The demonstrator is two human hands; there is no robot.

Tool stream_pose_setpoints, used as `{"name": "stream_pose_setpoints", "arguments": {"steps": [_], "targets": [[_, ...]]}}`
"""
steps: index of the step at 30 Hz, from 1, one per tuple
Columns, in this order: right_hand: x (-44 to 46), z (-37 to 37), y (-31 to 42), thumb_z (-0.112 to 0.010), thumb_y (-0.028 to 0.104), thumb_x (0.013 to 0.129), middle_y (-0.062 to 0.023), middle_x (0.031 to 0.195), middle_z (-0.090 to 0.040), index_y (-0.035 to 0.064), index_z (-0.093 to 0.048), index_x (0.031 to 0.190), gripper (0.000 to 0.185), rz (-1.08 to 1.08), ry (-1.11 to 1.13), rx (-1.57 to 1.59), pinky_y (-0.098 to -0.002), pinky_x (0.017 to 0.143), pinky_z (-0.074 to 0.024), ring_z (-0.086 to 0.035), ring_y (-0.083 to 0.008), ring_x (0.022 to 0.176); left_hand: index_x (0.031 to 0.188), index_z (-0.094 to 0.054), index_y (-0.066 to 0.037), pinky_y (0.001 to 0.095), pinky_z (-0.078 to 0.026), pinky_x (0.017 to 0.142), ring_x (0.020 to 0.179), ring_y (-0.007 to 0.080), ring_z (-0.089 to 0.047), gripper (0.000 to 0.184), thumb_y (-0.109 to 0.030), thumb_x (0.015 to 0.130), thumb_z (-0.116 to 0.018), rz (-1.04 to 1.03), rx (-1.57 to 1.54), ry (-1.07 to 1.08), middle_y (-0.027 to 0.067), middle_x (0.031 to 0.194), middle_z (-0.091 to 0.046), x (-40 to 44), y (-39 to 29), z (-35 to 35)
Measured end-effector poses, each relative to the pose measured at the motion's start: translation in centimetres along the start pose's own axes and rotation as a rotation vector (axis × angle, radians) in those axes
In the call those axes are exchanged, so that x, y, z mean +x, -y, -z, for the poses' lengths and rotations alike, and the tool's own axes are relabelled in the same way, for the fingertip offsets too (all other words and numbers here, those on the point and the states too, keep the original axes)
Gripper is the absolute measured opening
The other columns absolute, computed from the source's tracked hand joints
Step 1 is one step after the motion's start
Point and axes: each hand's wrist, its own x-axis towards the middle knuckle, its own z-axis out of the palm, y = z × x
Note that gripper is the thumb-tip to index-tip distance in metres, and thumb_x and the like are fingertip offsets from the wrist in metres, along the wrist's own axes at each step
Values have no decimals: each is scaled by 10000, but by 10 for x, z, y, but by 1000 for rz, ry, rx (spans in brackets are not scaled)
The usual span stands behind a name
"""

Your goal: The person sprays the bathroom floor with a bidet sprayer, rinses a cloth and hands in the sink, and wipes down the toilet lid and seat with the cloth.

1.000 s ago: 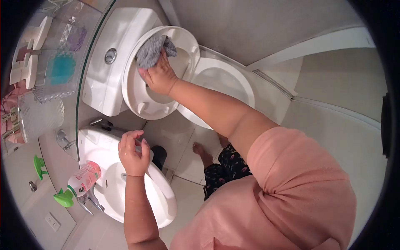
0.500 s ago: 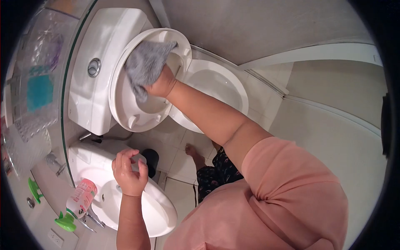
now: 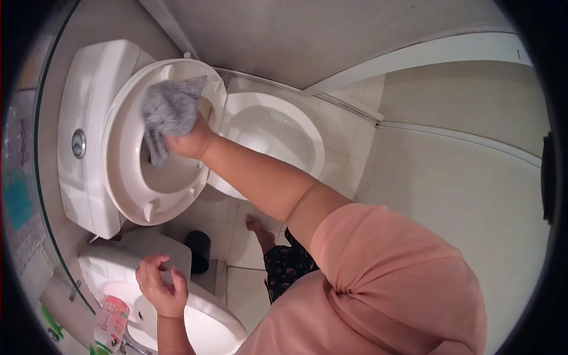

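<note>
My right hand [image 3: 192, 141] is closed on a grey cloth [image 3: 170, 109], its fingers largely hidden by the fabric. The cloth lies against the raised toilet seat [image 3: 127, 97], near the seat's inner edge, with one corner hanging down over the opening. Behind the seat is the upright toilet lid [image 3: 171, 177]. The white toilet bowl [image 3: 318, 139] is uncovered to the right, below my forearm. My left hand [image 3: 161, 288] hovers over the white sink [image 3: 222, 322]. It holds nothing, with loosely bent fingers and the thumb apart.
The toilet tank [image 3: 89, 103] with a round flush button stands at the left. A pink-labelled bottle [image 3: 111, 322] is beside the sink faucet. A black bin [image 3: 198, 248] sits on the floor between sink and toilet. A glass shelf edge [image 3: 44, 201] runs along the left.
The view has shifted, so the toilet appears further left and lower. The cloth has moved on the seat from the outer side towards the inner opening. My left hand stays over the sink.
</note>
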Motion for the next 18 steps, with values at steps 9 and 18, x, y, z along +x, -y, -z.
{"name": "stream_pose_setpoints", "arguments": {"steps": [9, 18], "targets": [[-20, 20, -56, -583, 232, 814, -193, 1197, -570, 60, -616, 1110, 344, -525, 60, 139, -436, 998, -386, -510, -375, 1128, 879, -546, -60, 357, -382, 719, 645, 227, -484, 212, -152, 691, -579, 6, 23, 36, 83, 825, -556, -3, 4, -1], [-44, -3, -98, -653, 291, 738, -247, 1191, -541, 8, -613, 1050, 423, -701, 127, -255, -449, 1018, -354, -471, -404, 1151, 882, -542, -60, 352, -379, 704, 649, 232, -476, 210, -164, 703, -580, 52, -76, 36, 96, 830, -559, -4, 8, -2]]}}
